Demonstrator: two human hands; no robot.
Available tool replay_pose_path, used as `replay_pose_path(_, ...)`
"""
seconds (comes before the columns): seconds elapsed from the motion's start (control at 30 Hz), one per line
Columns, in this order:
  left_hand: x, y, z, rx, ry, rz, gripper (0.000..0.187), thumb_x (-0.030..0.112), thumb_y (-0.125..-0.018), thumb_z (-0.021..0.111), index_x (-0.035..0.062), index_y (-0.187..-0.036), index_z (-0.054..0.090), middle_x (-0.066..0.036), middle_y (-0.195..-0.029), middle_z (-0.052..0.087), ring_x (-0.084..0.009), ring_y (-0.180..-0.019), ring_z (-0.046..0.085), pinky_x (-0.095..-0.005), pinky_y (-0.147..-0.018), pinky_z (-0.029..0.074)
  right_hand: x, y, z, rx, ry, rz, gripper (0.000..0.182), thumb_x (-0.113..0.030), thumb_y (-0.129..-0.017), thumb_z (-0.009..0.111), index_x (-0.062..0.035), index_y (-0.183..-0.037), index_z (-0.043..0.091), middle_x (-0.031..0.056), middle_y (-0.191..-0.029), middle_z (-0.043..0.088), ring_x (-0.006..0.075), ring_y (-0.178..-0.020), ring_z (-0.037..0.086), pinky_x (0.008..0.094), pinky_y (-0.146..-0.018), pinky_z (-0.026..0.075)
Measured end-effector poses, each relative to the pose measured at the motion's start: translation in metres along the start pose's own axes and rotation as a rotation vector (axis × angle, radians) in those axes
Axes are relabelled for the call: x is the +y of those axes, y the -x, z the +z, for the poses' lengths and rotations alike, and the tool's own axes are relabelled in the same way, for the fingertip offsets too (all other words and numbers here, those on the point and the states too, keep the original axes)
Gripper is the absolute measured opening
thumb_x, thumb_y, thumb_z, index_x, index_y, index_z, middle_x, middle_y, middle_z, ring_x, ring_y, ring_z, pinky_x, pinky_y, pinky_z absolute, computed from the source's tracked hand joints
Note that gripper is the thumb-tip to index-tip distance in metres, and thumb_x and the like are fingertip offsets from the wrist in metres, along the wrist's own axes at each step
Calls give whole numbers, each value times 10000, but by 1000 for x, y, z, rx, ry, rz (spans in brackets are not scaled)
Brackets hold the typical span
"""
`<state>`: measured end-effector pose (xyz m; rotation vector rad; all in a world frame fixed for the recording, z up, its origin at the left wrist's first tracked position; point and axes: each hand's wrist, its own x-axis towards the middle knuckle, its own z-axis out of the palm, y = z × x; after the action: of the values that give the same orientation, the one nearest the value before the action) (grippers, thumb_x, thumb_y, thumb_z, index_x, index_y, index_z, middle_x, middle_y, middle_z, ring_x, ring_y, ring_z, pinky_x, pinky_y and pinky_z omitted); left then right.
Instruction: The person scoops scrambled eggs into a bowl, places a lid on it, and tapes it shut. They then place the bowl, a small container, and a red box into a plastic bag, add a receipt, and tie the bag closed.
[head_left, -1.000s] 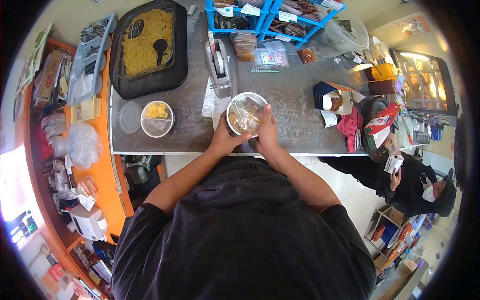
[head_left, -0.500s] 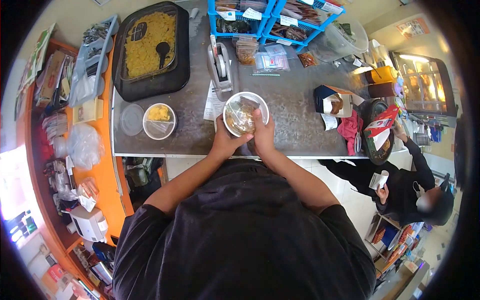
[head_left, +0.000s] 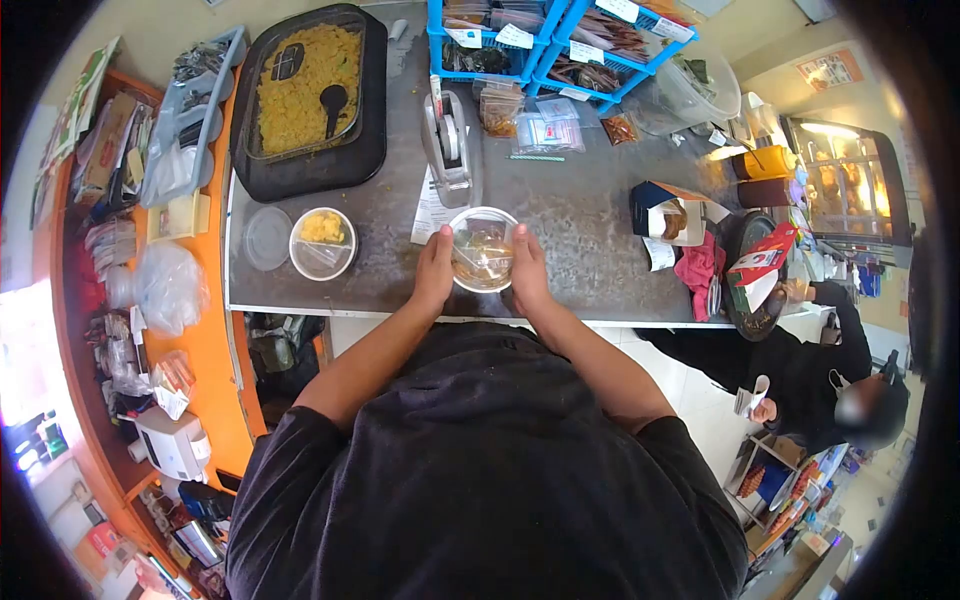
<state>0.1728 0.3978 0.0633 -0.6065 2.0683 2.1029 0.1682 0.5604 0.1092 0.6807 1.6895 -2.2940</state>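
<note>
A round white paper bowl [head_left: 483, 283] with clear plastic across its top sits near the front edge of the steel table. Food and clear packaging show through the plastic. My left hand [head_left: 435, 268] holds the bowl's left side, thumb up by the rim. On the opposite side my right hand [head_left: 530, 268] presses in with its thumb at the rim. To the left stands a second white bowl [head_left: 323, 268] with yellow food and a clear packet in it. A clear round lid [head_left: 267, 239] lies flat beside that one.
A black pan [head_left: 308, 95] of yellow rice with a dark spoon fills the back left. A tape dispenser [head_left: 452, 165] and blue baskets [head_left: 480, 68] stand behind my hands. Rightward are an open box [head_left: 672, 215], a pink cloth [head_left: 700, 268] and a co-worker [head_left: 820, 390] holding papers.
The bowl has come down toward me and turned more level. My hands have spread from around its near side to opposite sides of it. The co-worker's paper has shifted slightly.
</note>
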Motion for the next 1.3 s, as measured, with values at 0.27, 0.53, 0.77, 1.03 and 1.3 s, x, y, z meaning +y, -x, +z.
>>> replay_pose_path(0.27, 44, -108, -26, -43, -458, 209, 482, 501, -958, 644, 27, -957, 734, -86, -912, 722, -158, -803, 641, -338, -741, 494, 22, -24, -13, -64, 167, 59, 584, -480, -1062, 492, 52, -1288, 576, 154, -1128, 688, 196, -1017, 669, 341, -893, 549)
replay_pose_path(0.53, 93, -123, 3, -226, -299, -86, 341, 353, -850, 812, 17, -887, 771, -13, -771, 705, -104, -697, 596, -305, -667, 487, 20, -28, -3, -67, 274, 45, 557, -449, -1058, 518, 68, -1241, 615, 162, -1057, 685, 205, -957, 635, 335, -866, 508)
replay_pose_path(0.77, 161, 54, -22, -639, -405, 146, 232, 229, -873, 792, 13, -820, 723, -41, -777, 683, -93, -711, 582, -302, -681, 483, 22, -43, 7, -49, 246, 97, 602, -482, -1046, 527, 69, -1277, 602, 172, -1103, 686, 216, -1016, 632, 337, -901, 499)
replay_pose_path(1.03, 95, 111, -32, -611, -313, -73, 225, 235, -866, 809, 14, -888, 771, -44, -801, 644, -95, -733, 591, -285, -670, 459, 12, -43, 18, -76, 135, 174, 679, -536, -1036, 511, 71, -1341, 533, 182, -1211, 662, 230, -1120, 638, 357, -987, 491)
replay_pose_path(1.3, 36, 101, -39, -538, -440, -68, 245, 253, -862, 808, 16, -918, 781, -59, -802, 680, -108, -721, 605, -302, -670, 480, -11, -31, 24, -138, -55, 275, 697, -549, -1039, 471, 52, -1391, 473, 206, -1285, 633, 278, -1162, 655, 419, -986, 537)
